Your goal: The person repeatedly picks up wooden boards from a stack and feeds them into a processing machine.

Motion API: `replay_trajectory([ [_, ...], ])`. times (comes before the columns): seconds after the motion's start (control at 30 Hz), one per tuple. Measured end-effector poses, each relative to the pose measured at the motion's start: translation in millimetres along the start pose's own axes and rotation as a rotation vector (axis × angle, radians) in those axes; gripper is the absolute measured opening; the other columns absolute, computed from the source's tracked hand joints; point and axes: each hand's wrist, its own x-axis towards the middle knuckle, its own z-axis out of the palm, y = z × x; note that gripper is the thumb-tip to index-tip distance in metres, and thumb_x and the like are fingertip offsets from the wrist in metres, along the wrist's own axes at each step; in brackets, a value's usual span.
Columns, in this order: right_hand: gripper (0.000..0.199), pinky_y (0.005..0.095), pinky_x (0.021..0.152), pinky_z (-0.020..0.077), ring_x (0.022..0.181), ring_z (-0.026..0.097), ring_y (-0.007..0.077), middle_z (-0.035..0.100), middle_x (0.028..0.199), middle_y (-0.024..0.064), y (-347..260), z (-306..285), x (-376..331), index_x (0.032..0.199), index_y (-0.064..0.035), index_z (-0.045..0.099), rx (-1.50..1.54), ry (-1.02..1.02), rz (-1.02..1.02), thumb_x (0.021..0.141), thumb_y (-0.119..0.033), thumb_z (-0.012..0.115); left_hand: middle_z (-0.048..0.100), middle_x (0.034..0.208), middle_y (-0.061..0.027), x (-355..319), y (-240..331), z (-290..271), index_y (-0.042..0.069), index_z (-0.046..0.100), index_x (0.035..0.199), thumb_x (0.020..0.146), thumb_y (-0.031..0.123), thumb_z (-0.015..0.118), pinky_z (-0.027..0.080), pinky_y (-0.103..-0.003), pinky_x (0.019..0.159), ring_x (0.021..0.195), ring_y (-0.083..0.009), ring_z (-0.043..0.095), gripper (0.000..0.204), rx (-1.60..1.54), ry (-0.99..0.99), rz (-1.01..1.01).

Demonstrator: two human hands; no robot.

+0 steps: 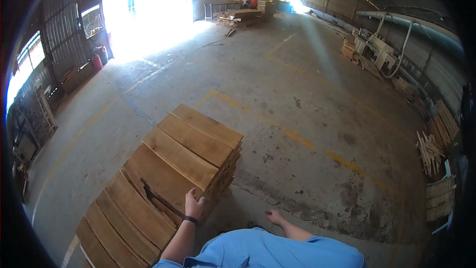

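Observation:
A tall stack of flat wooden boards (183, 156) stands on the concrete floor in front of me, reaching from the lower left toward the middle. My left hand (194, 203), with a dark band on its wrist, rests flat against the near right edge of the stack, fingers spread on the board ends. To the right, my right hand (274, 216) hangs free at my side with its fingers loose and nothing in it. My blue shirt fills the bottom edge.
Yellow painted lines (292, 136) cross the concrete floor. Loose sticks and timber stacks (436, 156) line the right wall beside a machine with ducting (377, 47). More wood piles and people sit far back (245, 12). A bright doorway (148, 10) opens at the upper left.

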Motion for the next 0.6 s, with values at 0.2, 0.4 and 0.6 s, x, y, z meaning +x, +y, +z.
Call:
replay_trajectory([
  [0.2, 0.039, 0.0441, 0.097, 0.0536, 0.115, 0.068, 0.0345, 0.07, 0.123, 0.0205, -186.3, -89.6, 153.8, 0.127, -0.0017, 0.066, 0.113, 0.189, -0.271, 0.094, -0.024, 0.07, 0.053, 0.143, -0.0245, 42.3, -31.2, 12.6, -0.003, 0.043, 0.149, 0.085, 0.019, 0.075, 0.05, -0.043, 0.105, 0.125, -0.0345, 0.059, 0.075, -0.093, 0.164, -0.197],
  [0.4, 0.059, 0.0482, 0.113, 0.0418, 0.137, 0.047, 0.0394, 0.053, 0.146, 0.0182, -309.1, -145.2, 297.7, 0.142, -0.0075, 0.056, -0.182, 0.399, -0.602, 0.092, -0.033, 0.073, 0.049, 0.151, -0.0261, 66.6, -44.1, 58.5, -0.006, 0.036, 0.153, 0.086, 0.02, 0.077, 0.044, -0.041, 0.114, 0.139, -0.0354, 0.052, 0.083, -0.405, 0.254, -0.325],
  [0.6, 0.085, 0.0486, 0.115, 0.0411, 0.136, 0.048, 0.0361, 0.052, 0.144, 0.0159, -358.3, -149.8, 380.8, 0.151, -0.0064, 0.046, -0.347, 0.079, -0.431, 0.084, -0.046, 0.08, 0.05, 0.15, -0.0309, 84.1, -16.1, 80.7, -0.008, 0.035, 0.154, 0.086, 0.024, 0.079, 0.039, -0.047, 0.118, 0.141, -0.0434, 0.048, 0.087, -0.142, 0.393, -0.41],
])
